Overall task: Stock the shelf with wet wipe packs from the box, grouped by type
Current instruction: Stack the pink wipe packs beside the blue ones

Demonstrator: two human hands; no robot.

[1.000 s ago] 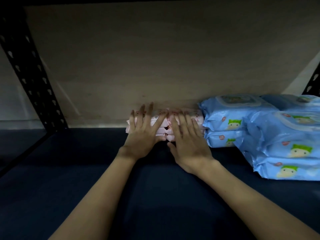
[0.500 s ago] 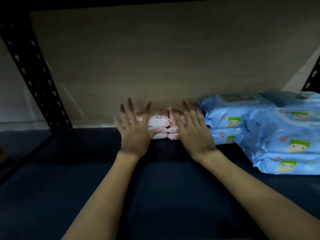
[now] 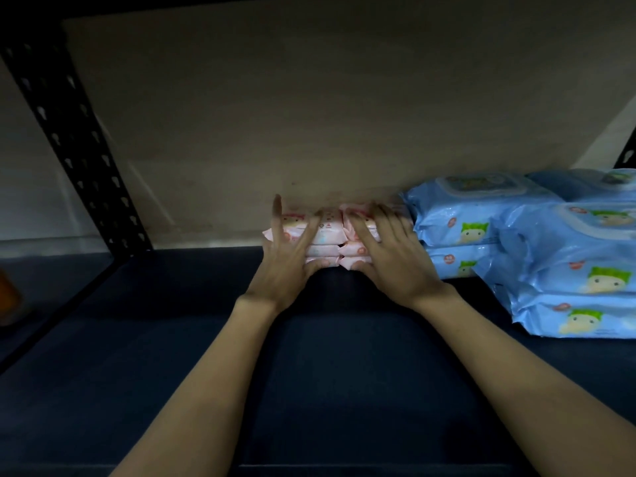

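Two side-by-side stacks of pink wipe packs are seen at the back of the dark shelf, touching the blue wipe packs on their right. The left hand is laid on the left stack, the right hand on the right; fingers are spread, thumbs against the fronts. Since half a second ago, the left hand is shifted rightward onto the packs.
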